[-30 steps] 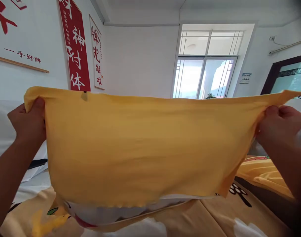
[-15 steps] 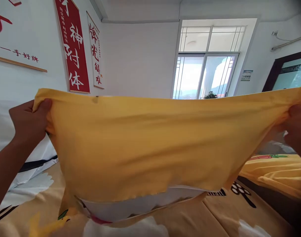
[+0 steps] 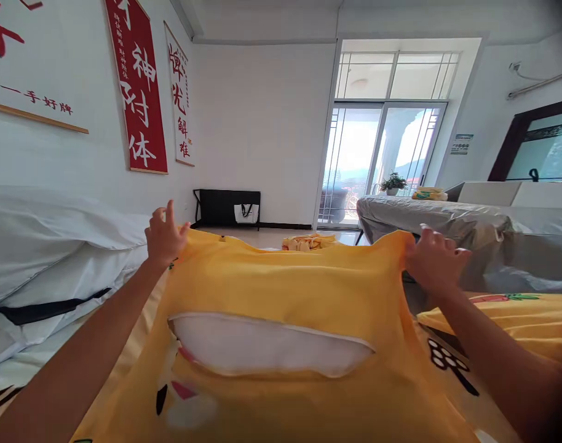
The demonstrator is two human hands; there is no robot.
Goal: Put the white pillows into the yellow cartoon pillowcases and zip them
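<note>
A yellow pillowcase (image 3: 281, 280) spreads across the lower middle of the view, its long opening gaping to show white inside. My left hand (image 3: 165, 239) pinches its far left corner, some fingers raised off the cloth. At the far right corner, my right hand (image 3: 435, 258) grips the fabric, fingertips partly hidden. Printed pink, white and black shapes show near the lower left of the cloth.
White bedding (image 3: 78, 240) is heaped along the left. Folded yellow cloth (image 3: 525, 320) with a carrot print lies at right. Beyond stand a plastic-covered table (image 3: 419, 212), a black bench (image 3: 221, 206) with a white bag (image 3: 246, 213), and crumpled yellow fabric (image 3: 308, 242).
Both hands have moved down and closer together, away from me. The pillowcase, stretched wide and upright before, now slopes low, its opening facing me more fully.
</note>
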